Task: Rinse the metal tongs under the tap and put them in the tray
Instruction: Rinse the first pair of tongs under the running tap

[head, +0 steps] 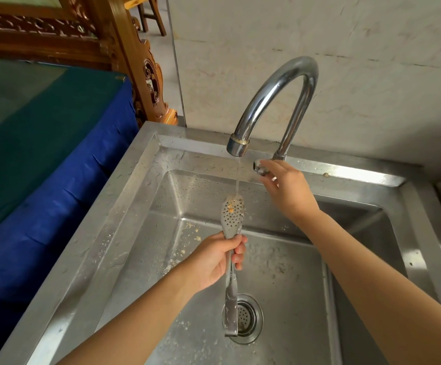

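Note:
My left hand (pixel 218 259) grips the metal tongs (pixel 231 219) around their middle, held closed over the steel sink (pixel 124 206). Their perforated spoon-shaped tips point up and away, with yellowish food bits stuck on them. A thin stream of water falls from the curved chrome tap (pixel 274 101) onto the tips. The hinged end hangs down toward me, above the drain (pixel 248 318). My right hand (pixel 287 191) reaches to the tap's handle (pixel 260 165) at the base of the spout, fingertips touching it. No tray is in view.
Food crumbs lie scattered over the sink's wet bottom and left rim. A table under a blue and green cloth (pixel 42 154) stands left of the sink, with carved wooden furniture (pixel 140 61) behind it. A marble wall (pixel 345 61) rises behind the tap.

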The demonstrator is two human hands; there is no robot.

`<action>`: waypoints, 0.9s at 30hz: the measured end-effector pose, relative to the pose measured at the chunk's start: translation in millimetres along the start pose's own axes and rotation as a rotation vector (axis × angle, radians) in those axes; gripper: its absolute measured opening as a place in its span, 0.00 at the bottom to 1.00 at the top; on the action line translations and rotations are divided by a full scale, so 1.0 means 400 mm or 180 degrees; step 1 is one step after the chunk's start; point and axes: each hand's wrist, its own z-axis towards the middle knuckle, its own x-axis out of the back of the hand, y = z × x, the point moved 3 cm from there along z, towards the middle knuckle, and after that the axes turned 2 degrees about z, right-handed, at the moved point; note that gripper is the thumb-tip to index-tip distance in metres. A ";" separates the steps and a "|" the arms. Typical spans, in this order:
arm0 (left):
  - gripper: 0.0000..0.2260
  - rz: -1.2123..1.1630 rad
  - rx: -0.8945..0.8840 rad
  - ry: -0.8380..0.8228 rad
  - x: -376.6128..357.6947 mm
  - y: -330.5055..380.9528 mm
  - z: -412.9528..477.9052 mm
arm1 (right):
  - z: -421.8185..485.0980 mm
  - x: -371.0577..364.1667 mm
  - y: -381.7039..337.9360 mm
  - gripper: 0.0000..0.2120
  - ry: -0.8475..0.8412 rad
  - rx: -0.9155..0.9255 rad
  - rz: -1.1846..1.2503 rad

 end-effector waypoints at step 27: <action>0.04 0.0131 -0.0155 -0.0106 -0.035 0.048 -0.028 | -0.059 -0.063 -0.071 0.04 -0.0364 -0.1000 0.1994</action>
